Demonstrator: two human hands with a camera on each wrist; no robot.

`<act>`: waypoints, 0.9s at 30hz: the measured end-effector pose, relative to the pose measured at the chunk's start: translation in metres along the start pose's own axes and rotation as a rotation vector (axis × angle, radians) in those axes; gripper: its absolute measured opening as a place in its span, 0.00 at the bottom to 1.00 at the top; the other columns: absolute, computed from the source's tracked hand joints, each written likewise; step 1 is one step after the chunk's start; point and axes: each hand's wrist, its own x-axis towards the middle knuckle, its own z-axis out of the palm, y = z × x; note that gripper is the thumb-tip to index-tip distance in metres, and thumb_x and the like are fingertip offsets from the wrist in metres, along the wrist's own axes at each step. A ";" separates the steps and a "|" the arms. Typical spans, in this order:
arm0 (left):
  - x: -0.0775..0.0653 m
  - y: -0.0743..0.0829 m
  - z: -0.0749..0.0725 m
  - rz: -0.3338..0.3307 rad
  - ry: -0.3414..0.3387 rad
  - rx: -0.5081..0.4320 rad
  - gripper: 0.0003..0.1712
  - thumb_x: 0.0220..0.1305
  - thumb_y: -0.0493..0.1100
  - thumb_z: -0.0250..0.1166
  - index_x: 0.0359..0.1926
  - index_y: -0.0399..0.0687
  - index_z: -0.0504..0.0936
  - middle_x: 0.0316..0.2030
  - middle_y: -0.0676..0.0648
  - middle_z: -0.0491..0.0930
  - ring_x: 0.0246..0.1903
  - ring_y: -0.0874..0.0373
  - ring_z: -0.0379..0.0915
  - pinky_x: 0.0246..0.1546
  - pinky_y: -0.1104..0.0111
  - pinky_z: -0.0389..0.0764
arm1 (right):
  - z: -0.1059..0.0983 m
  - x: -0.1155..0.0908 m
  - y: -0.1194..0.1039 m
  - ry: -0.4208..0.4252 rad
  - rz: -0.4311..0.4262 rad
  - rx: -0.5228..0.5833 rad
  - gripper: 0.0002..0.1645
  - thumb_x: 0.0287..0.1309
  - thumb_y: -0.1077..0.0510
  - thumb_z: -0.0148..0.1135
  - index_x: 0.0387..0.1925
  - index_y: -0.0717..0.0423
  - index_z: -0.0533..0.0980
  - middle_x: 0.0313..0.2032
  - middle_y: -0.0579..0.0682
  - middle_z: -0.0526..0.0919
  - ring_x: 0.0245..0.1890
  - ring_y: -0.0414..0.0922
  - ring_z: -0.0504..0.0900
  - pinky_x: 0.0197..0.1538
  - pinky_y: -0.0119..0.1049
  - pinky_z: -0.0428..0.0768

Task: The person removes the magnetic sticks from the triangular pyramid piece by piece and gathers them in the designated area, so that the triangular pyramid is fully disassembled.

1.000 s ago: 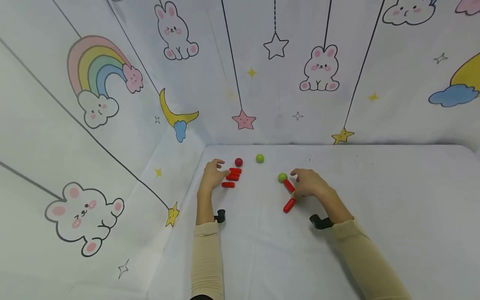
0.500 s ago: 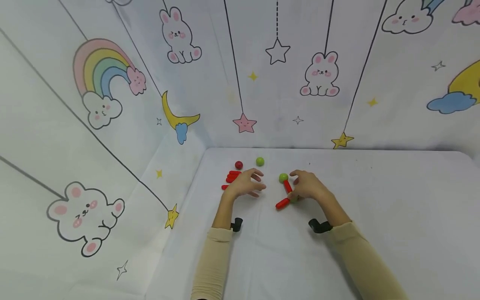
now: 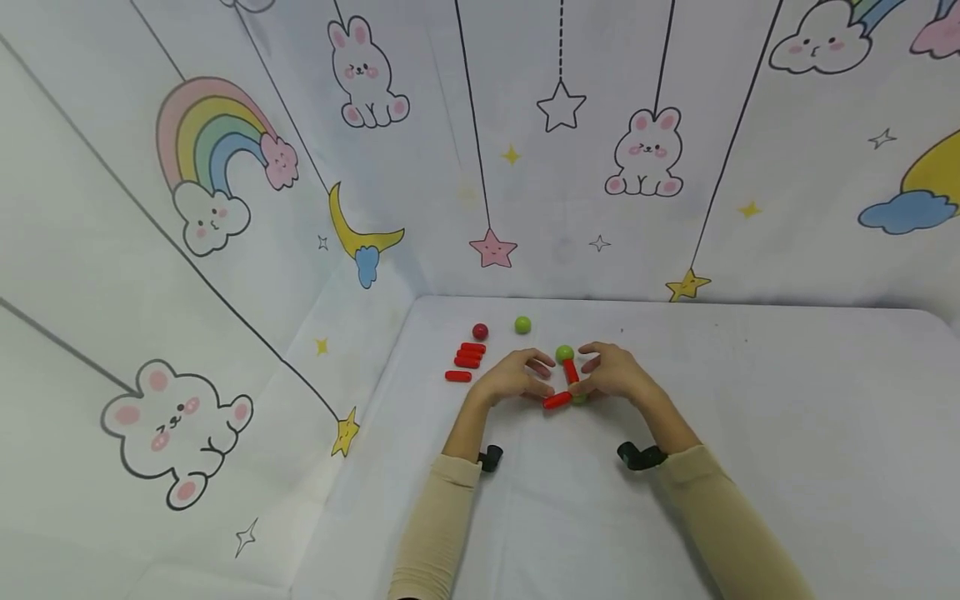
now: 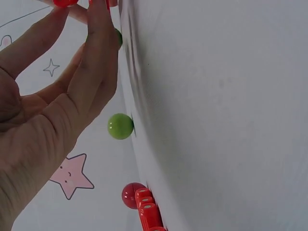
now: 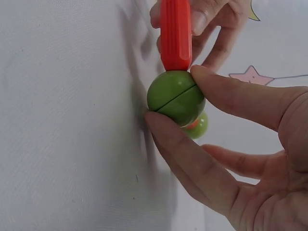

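Observation:
My right hand point(image 3: 617, 372) pinches a green ball point(image 5: 176, 97) between thumb and fingertips; a dark seam line runs across the ball. One red ridged rod point(image 5: 175, 37) joins this ball and points left toward my left hand point(image 3: 514, 374), whose thumb and fingers pinch it at either side. From the same ball a second red rod point(image 3: 572, 372) reaches away to another green ball point(image 3: 564, 354). Together they form a bent chain between both hands. In the left wrist view, red shows at the left fingertips, cut off by the top edge.
Left of my hands, several loose red rods point(image 3: 468, 362) lie on the white table point(image 3: 720, 433). Behind them rest a dark red ball point(image 3: 480, 332) and a loose green ball point(image 3: 522, 325). A white printed backdrop point(image 3: 420, 150) stands along the back and left.
My left hand has moved right from the loose red rods to the joined pieces and now pinches the near rod. That rod has swung from pointing toward me to pointing left.

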 end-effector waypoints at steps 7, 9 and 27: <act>0.001 0.000 0.002 -0.020 0.002 -0.082 0.28 0.64 0.40 0.75 0.64 0.44 0.78 0.56 0.40 0.81 0.43 0.53 0.84 0.47 0.63 0.88 | 0.001 0.002 0.002 0.013 0.007 0.031 0.54 0.51 0.52 0.83 0.74 0.62 0.66 0.58 0.65 0.81 0.53 0.59 0.83 0.53 0.50 0.86; 0.000 -0.001 0.002 -0.022 0.003 -0.088 0.28 0.63 0.39 0.75 0.64 0.45 0.79 0.56 0.40 0.81 0.44 0.53 0.84 0.47 0.63 0.88 | 0.002 0.002 0.002 0.017 0.010 0.041 0.53 0.51 0.52 0.83 0.74 0.61 0.66 0.59 0.65 0.81 0.53 0.58 0.83 0.52 0.48 0.86; -0.007 -0.006 0.002 -0.015 0.090 -0.125 0.32 0.58 0.37 0.78 0.63 0.41 0.80 0.53 0.40 0.82 0.43 0.53 0.82 0.44 0.63 0.87 | 0.002 0.000 -0.002 0.000 0.024 0.035 0.49 0.53 0.54 0.82 0.72 0.63 0.68 0.59 0.66 0.81 0.51 0.56 0.84 0.49 0.47 0.86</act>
